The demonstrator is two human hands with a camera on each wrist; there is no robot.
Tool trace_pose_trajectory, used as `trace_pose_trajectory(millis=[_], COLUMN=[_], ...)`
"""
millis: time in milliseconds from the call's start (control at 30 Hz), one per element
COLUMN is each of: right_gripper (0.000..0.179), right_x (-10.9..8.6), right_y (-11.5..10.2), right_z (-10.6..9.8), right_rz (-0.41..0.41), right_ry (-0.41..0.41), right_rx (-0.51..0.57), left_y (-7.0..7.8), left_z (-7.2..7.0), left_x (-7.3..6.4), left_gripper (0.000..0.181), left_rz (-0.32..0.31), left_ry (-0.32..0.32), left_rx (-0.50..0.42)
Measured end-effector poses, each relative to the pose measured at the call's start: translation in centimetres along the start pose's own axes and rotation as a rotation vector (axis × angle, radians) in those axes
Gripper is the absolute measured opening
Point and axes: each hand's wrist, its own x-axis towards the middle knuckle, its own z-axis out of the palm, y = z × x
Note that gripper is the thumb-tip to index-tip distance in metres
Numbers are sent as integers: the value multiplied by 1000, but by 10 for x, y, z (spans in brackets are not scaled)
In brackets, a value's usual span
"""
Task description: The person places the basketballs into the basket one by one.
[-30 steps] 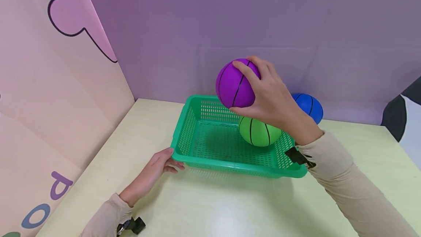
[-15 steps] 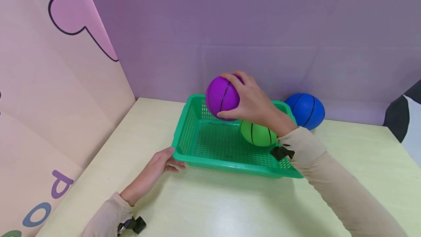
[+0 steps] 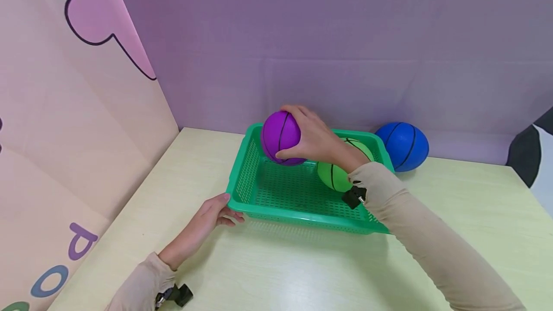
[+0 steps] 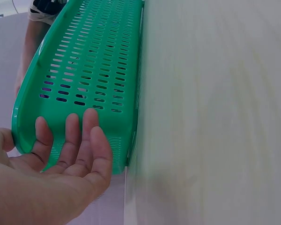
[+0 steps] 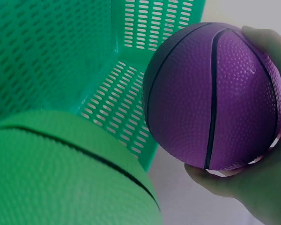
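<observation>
In the head view my right hand [image 3: 314, 137] grips a small purple basketball [image 3: 281, 136], thumb below and fingers over the top. The ball is at the far left part of a green plastic basket [image 3: 302, 217], its lower part below the rim line. A light green basketball [image 3: 332, 176] sits in the basket's right side, partly behind my right forearm. My left hand [image 3: 211, 212] holds the basket's near left corner. The left wrist view shows its thumb at the rim and its fingers [image 4: 72, 136] bent against the outer wall. The right wrist view shows the purple ball [image 5: 210, 98] close up.
A blue basketball [image 3: 402, 147] rests on the pale table [image 3: 276, 268] just outside the basket's far right corner. A purple backdrop [image 3: 328, 37] stands behind the table, and a printed panel [image 3: 52, 133] rises on the left.
My right hand has carried the purple ball left and down toward the basket's far left part. More of the blue ball shows now. The left hand and basket stay put.
</observation>
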Motion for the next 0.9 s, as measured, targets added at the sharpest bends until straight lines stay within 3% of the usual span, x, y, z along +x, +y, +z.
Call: trace_pose_trajectory(millis=[467,900], right_gripper=[106,107], right_x=[3,-1], right_y=[15,17], right_z=[24,49], right_rz=[101,55], right_ry=[-186,-201], right_rx=[68,-100], left_y=[1,-2], left_z=[3,-1], left_x=[-2,1], left_gripper=[52,53], left_rz=[-10,12], left_ry=[4,8], left_rx=[13,14])
